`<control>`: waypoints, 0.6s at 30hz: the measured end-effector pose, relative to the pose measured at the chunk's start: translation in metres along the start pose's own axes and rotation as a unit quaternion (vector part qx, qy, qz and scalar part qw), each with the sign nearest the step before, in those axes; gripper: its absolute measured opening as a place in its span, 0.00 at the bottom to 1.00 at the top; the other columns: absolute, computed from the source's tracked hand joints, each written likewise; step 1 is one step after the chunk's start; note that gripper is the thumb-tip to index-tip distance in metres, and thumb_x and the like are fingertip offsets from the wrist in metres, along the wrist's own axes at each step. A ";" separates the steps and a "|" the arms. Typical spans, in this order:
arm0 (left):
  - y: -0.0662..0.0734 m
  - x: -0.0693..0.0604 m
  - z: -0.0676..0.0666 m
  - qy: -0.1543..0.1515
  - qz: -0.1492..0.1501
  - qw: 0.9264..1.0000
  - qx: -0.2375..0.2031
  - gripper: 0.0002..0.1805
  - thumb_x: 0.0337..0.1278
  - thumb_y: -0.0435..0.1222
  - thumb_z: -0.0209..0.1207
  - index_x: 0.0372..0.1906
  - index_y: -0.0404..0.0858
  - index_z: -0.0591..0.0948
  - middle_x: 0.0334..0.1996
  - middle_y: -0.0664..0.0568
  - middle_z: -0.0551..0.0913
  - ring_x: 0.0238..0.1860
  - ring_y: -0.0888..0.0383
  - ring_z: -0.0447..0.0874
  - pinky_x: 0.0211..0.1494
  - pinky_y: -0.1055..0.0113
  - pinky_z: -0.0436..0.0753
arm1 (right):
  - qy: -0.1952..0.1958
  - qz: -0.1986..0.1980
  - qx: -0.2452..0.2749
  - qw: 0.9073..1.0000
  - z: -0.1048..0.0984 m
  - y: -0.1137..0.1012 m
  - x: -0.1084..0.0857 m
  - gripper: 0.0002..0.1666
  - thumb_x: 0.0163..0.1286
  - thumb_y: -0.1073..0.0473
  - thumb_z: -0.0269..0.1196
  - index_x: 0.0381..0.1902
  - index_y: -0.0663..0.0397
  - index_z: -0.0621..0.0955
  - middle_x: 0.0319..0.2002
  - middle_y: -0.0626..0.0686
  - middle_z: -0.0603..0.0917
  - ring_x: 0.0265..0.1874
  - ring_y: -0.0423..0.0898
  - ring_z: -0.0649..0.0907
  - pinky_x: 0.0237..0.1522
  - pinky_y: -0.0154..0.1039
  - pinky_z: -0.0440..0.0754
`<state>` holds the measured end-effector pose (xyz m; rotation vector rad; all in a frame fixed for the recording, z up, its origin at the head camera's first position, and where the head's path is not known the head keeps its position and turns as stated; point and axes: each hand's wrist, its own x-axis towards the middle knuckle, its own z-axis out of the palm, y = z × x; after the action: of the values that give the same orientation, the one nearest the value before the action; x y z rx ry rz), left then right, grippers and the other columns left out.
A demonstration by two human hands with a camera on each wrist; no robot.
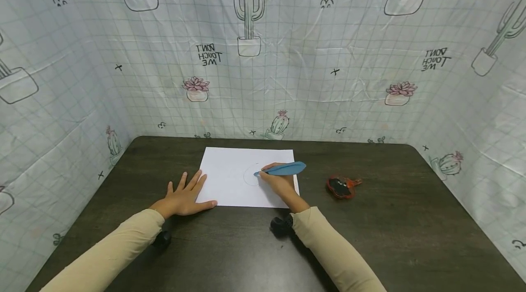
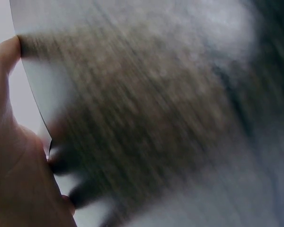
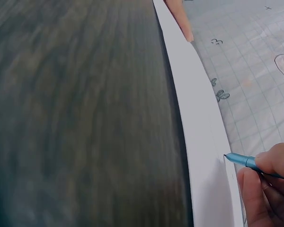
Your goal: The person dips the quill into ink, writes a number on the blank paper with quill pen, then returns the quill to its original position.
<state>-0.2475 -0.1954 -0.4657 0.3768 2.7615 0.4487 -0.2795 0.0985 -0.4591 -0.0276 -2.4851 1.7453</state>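
A sheet of white paper (image 1: 226,177) lies on the dark table, with a thin, round pencil-like line on it near the middle. My right hand (image 1: 281,184) pinches a blue pen (image 1: 287,168) that has a feather-shaped upper end. In the right wrist view the tip of the pen (image 3: 241,160) meets the paper (image 3: 199,118), held between thumb and fingers. With fingers spread, my left hand (image 1: 183,198) rests flat at the paper's left edge, partly on the sheet and partly on the table. The left wrist view shows the left thumb (image 2: 7,52) at the paper's edge.
Right of the paper lies a small orange and black object (image 1: 343,187) whose kind I cannot tell. The dark wooden table (image 1: 390,237) is bounded by a white grid-patterned curtain (image 1: 296,72) with cactus drawings at the back and sides.
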 end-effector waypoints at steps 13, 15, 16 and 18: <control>0.016 -0.012 -0.015 -0.011 0.000 1.000 -0.002 0.54 0.57 0.69 0.47 0.77 0.42 0.43 0.77 0.46 0.35 0.74 0.34 0.26 0.63 0.27 0.29 | -0.027 -0.032 0.019 0.999 0.014 -0.004 -0.004 0.04 0.56 0.64 0.71 0.31 0.57 0.87 0.28 0.51 0.87 0.27 0.41 0.81 0.30 0.36 0.76; 0.016 -0.011 -0.014 -0.011 -0.001 1.000 -0.003 0.55 0.57 0.69 0.47 0.77 0.41 0.43 0.77 0.45 0.35 0.74 0.34 0.26 0.63 0.27 0.29 | -0.030 -0.032 0.019 0.999 0.015 -0.004 -0.006 0.03 0.55 0.64 0.71 0.30 0.57 0.87 0.27 0.50 0.86 0.26 0.40 0.80 0.29 0.35 0.75; 0.015 -0.011 -0.014 -0.012 -0.003 1.000 -0.001 0.55 0.56 0.70 0.47 0.77 0.42 0.43 0.77 0.46 0.35 0.74 0.34 0.26 0.63 0.27 0.29 | -0.031 -0.031 0.017 0.999 0.016 -0.005 -0.007 0.03 0.55 0.64 0.71 0.30 0.57 0.87 0.26 0.50 0.86 0.25 0.40 0.80 0.28 0.35 0.75; 0.015 -0.011 -0.014 -0.011 -0.005 1.000 0.000 0.55 0.56 0.70 0.47 0.78 0.42 0.43 0.77 0.46 0.35 0.74 0.34 0.26 0.63 0.26 0.29 | -0.032 -0.031 0.014 0.999 0.017 -0.005 -0.008 0.03 0.55 0.64 0.71 0.29 0.57 0.87 0.25 0.49 0.86 0.23 0.39 0.78 0.26 0.35 0.74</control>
<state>-0.2391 -0.1888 -0.4453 0.3667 2.7410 0.4389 -0.2733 0.0799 -0.4607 0.1082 -2.4761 1.7842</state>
